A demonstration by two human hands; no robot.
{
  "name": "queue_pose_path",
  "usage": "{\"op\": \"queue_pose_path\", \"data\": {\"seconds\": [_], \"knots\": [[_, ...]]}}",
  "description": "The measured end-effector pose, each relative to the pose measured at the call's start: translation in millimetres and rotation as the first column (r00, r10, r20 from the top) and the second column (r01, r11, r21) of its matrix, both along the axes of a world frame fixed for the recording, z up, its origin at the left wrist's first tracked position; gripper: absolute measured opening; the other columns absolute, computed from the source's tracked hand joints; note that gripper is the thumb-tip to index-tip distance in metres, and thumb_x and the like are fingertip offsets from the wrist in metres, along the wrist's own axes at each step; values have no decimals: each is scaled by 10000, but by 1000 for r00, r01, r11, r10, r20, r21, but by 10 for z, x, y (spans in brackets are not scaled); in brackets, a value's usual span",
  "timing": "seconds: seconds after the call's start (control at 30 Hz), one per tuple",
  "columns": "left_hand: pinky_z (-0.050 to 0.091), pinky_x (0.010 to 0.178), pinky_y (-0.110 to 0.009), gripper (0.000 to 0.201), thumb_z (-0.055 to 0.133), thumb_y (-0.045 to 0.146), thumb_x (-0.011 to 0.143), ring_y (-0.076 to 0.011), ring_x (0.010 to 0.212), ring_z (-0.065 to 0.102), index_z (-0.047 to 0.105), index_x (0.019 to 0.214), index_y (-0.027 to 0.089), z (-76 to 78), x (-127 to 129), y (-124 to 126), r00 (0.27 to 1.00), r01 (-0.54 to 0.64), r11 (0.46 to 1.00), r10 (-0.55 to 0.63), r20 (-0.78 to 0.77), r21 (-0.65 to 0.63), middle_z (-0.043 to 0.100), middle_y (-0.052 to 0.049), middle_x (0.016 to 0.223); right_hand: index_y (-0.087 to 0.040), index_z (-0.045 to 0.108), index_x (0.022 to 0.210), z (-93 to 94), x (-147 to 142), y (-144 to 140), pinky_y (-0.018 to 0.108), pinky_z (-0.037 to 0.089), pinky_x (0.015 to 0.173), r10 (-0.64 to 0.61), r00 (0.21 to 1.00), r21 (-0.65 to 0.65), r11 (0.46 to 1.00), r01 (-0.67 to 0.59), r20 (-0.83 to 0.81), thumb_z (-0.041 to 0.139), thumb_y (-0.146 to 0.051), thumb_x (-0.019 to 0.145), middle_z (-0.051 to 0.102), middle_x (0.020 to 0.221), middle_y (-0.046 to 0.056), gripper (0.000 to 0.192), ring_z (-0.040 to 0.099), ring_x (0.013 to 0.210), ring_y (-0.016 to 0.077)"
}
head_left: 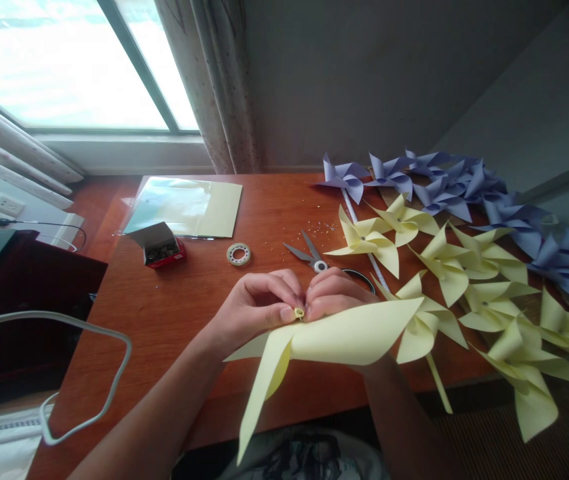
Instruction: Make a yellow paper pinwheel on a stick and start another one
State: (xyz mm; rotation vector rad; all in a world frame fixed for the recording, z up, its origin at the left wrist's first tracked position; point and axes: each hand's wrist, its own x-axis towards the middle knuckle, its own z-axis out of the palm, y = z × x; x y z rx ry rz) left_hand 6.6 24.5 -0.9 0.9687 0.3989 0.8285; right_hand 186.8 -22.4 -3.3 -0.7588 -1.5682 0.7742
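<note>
Both hands meet over the near middle of a wooden table. My left hand and my right hand pinch the folded centre of a pale yellow paper pinwheel, whose blades curl out toward me. A small pin head shows between the fingertips at the pinwheel's centre. Just behind my right hand lie grey scissors.
Finished yellow pinwheels and purple pinwheels crowd the table's right side. A tape roll, an open box of pins and a stack of yellow paper lie at the left. A window and curtain stand behind.
</note>
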Motion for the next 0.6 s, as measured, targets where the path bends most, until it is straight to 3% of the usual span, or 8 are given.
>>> {"op": "queue_pose_path", "data": {"seconds": [0.23,0.4,0.6], "knots": [[509,726,-253,73,813,148,789,-135,769,621,827,809,217,-19,-32,21,1000,29,998,-30,11,55,636,-29,804,-232,720,882,29,0,11,373,545,780,16,1000,-4,1000,-16,14,672,-241,940,677,838,18,76,614,842,199],[491,703,-240,89,789,110,804,-130,756,614,822,829,189,64,-63,39,997,64,993,-61,-38,103,648,-44,820,-248,740,869,27,18,26,390,537,760,56,998,-38,998,-57,-20,659,-331,960,682,819,19,147,619,820,208],[466,670,-235,25,800,142,796,-130,737,591,804,813,159,96,-41,40,998,55,996,-53,-21,76,638,-48,810,-270,753,905,11,13,39,374,546,745,43,998,-26,999,-44,-44,672,-328,952,681,820,21,110,625,798,200]]}}
